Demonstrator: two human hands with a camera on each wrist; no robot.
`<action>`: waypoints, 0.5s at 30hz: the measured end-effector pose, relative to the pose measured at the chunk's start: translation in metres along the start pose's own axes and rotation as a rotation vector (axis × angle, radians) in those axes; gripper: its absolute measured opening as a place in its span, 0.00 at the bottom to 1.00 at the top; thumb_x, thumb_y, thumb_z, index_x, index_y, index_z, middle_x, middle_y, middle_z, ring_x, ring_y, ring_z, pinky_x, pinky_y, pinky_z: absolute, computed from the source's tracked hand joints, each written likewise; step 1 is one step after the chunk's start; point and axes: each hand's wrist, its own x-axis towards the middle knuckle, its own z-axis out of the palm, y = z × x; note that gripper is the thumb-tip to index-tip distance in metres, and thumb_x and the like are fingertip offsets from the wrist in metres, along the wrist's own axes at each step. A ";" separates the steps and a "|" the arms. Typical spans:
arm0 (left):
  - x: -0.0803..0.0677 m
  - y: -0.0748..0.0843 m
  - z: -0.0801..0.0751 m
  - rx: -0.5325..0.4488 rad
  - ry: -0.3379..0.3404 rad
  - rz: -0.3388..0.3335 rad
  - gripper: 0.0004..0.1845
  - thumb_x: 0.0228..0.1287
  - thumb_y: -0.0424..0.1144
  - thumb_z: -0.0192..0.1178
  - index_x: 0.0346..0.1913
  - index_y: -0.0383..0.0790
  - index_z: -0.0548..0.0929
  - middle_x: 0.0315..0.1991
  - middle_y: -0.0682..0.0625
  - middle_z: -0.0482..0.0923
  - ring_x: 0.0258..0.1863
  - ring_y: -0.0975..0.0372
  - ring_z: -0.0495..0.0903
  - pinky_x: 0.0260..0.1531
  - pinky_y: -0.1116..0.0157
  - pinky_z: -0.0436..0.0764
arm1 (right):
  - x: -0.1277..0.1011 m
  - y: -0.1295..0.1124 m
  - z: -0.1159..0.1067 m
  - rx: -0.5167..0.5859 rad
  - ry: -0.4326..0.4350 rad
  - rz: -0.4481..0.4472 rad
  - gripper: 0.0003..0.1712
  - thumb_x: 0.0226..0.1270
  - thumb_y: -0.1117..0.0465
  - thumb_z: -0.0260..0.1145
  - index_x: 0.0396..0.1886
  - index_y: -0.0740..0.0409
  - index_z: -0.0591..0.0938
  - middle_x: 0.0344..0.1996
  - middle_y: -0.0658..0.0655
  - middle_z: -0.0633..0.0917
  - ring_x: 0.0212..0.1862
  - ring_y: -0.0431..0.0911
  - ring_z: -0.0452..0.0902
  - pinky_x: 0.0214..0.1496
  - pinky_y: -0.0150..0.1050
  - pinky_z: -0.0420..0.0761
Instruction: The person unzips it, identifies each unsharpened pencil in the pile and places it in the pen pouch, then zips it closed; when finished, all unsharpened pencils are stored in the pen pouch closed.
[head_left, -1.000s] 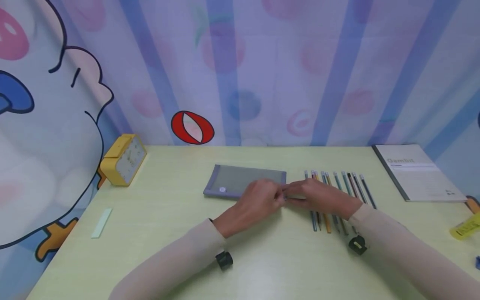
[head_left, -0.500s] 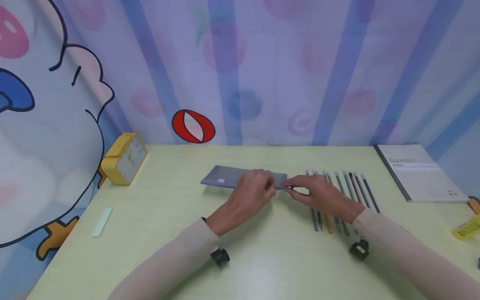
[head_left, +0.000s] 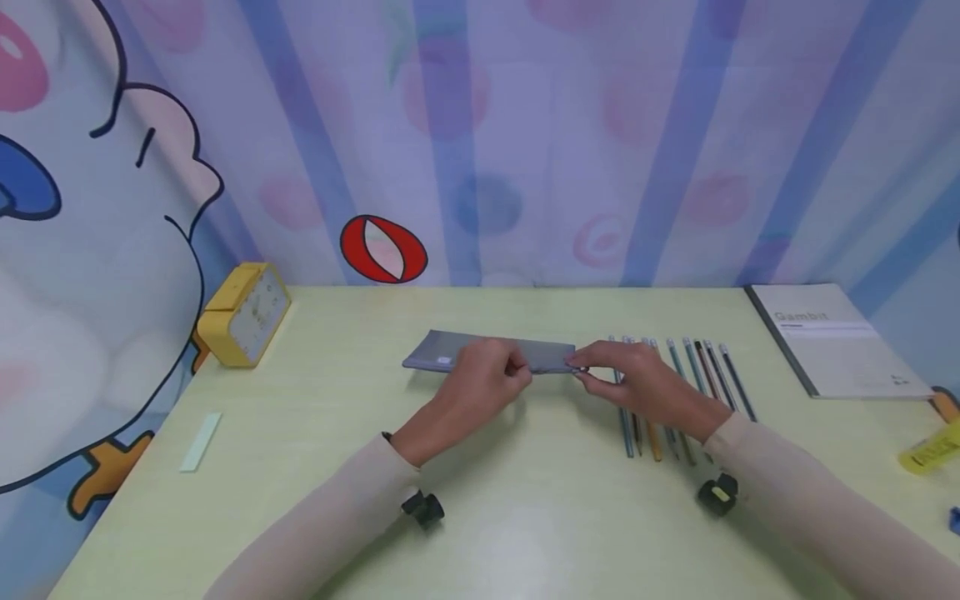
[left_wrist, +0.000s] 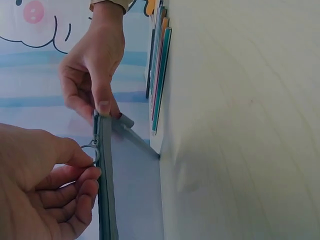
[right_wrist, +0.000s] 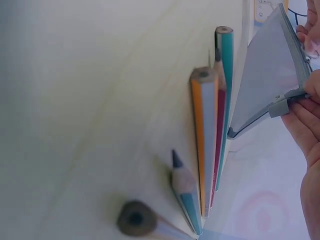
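Note:
A grey zippered pencil pouch (head_left: 551,357) is held with its near edge raised off the table. My left hand (head_left: 474,387) pinches the ring of the zipper pull (left_wrist: 90,150) between thumb and forefinger, partway along the zipper. At the pouch's right end, my right hand (head_left: 651,383) grips the corner between thumb and fingers, near a small fabric tab (right_wrist: 279,108). In the left wrist view the zipper edge (left_wrist: 106,190) runs past both hands. Whatever is inside the pouch cannot be made out.
Several pencils (head_left: 737,383) lie side by side under and beside the right forearm. A yellow clock (head_left: 246,317) and a pale green strip (head_left: 200,442) are on the left. On the right are a notebook (head_left: 840,342) and a yellow cylinder (head_left: 930,452).
The pouch's near edge has lifted from the table. My left hand has moved left along the zipper, away from the right hand, which stays at the right corner.

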 end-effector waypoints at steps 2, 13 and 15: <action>-0.001 -0.004 -0.003 -0.004 -0.004 -0.023 0.10 0.63 0.29 0.59 0.27 0.42 0.86 0.20 0.55 0.78 0.19 0.67 0.71 0.23 0.72 0.69 | 0.000 0.002 0.000 0.000 0.005 -0.018 0.19 0.59 0.69 0.74 0.52 0.57 0.86 0.47 0.54 0.90 0.47 0.45 0.88 0.44 0.45 0.88; -0.011 -0.034 -0.022 0.004 0.000 -0.120 0.08 0.64 0.31 0.63 0.28 0.41 0.88 0.21 0.54 0.79 0.22 0.64 0.74 0.24 0.70 0.72 | -0.002 0.004 0.001 -0.012 -0.019 -0.039 0.19 0.58 0.70 0.74 0.51 0.58 0.87 0.48 0.54 0.90 0.48 0.45 0.88 0.46 0.42 0.88; -0.013 -0.039 -0.027 0.008 0.006 -0.136 0.07 0.64 0.31 0.63 0.29 0.40 0.88 0.21 0.53 0.80 0.23 0.63 0.74 0.24 0.69 0.73 | -0.003 0.004 0.000 0.002 -0.019 -0.032 0.20 0.59 0.71 0.74 0.52 0.59 0.86 0.48 0.55 0.90 0.48 0.45 0.88 0.46 0.43 0.88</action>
